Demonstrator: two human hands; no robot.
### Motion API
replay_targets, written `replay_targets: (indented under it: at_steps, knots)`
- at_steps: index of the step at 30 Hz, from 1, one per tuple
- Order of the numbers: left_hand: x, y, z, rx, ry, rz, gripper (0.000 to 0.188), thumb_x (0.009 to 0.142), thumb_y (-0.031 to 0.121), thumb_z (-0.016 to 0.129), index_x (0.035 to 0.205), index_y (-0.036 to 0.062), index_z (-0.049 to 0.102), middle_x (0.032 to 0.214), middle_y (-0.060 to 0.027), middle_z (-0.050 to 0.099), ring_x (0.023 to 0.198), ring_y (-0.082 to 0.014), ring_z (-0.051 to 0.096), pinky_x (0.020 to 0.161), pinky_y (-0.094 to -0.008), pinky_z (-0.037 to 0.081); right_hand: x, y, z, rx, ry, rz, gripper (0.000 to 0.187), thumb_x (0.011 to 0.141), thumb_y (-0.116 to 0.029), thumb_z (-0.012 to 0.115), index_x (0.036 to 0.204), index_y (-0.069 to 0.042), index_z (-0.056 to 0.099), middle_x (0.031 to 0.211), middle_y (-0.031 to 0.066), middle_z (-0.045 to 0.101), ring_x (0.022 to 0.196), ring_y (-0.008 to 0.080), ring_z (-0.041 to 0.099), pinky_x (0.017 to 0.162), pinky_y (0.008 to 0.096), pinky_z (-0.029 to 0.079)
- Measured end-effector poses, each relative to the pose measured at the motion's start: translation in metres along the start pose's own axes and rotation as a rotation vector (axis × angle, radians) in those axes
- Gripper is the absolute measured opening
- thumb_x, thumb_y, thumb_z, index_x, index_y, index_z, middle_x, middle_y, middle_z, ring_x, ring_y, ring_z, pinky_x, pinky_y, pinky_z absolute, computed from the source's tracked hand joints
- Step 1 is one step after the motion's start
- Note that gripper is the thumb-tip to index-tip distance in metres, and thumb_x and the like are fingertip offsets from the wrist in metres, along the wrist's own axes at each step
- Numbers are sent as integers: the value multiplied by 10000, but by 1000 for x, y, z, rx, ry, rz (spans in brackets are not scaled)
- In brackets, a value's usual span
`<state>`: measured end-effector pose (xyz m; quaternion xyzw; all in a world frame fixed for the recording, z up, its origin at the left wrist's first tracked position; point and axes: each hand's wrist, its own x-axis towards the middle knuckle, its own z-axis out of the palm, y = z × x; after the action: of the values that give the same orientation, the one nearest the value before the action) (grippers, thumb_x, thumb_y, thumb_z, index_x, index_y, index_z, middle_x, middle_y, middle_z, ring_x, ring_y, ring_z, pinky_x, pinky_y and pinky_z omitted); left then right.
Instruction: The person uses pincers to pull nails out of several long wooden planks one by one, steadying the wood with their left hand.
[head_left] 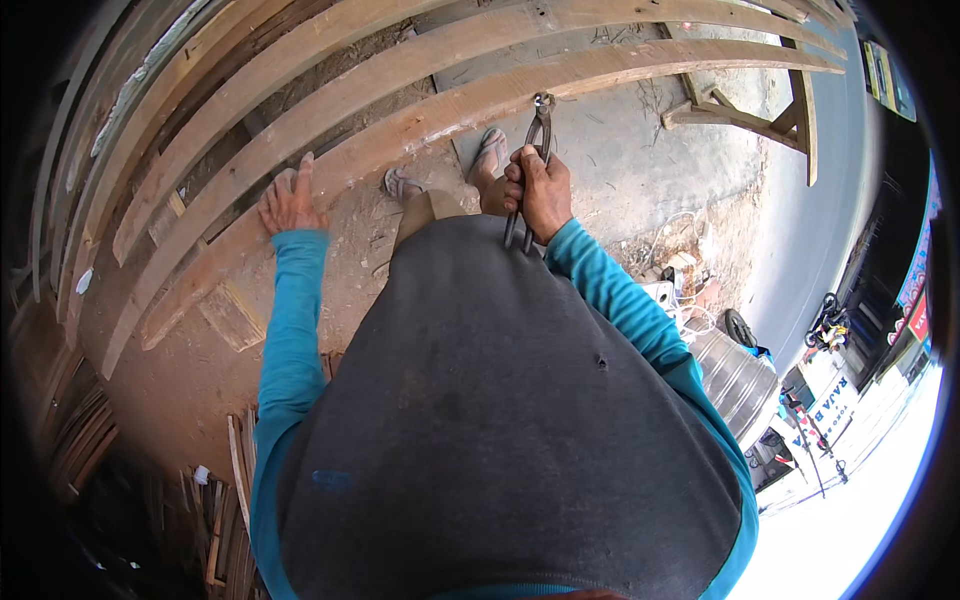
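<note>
pincers point(543, 116) gripped in right hand point(546, 196); left hand point(292, 203) lies unclenched on plank point(410, 131); grey drum point(733, 383), contents hidden.

1. The single head view looks steeply down from the wearer's head, past the dark shirt front point(500, 400), to the sandalled feet point(490, 155).
2. The shirt front is nearest, filling the lower middle; the left hand point(293, 203) and right hand point(547, 195) lie farther off, above it.
3. Its wide fisheye field shows the wooden beams point(440, 112) as arcs across the top and takes in the street point(828, 220) at right.
</note>
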<state>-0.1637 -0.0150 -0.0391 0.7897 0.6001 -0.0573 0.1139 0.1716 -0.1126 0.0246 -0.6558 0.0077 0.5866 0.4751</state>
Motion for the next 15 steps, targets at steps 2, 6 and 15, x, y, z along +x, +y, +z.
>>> replay_targets:
  at_steps: [2,6,15]
  knots:
    - [0,3,-8,13,-53,-11,935,622,77,827,1450,306,455,1348,-134,514,1273,-378,477,1097,-538,330,17,33,10,-12,44,-168,248,1062,-324,442,977,-91,445,713,-3,447,525,90,425,445,272,358]
    - [24,15,-29,45,-156,3,856,703,107,818,1451,298,447,1410,-186,496,1316,-421,455,1117,-542,335,93,98,13,-561,497,-664,202,1038,-247,470,1049,-46,454,788,160,580,648,306,577,603,411,447]
    - [21,-5,-19,42,-243,-57,808,781,123,790,1466,329,412,1484,-206,431,1388,-426,386,1174,-545,281,-1,16,-48,-175,22,-274,284,901,-36,487,1151,93,529,938,145,632,788,200,656,725,318,576]
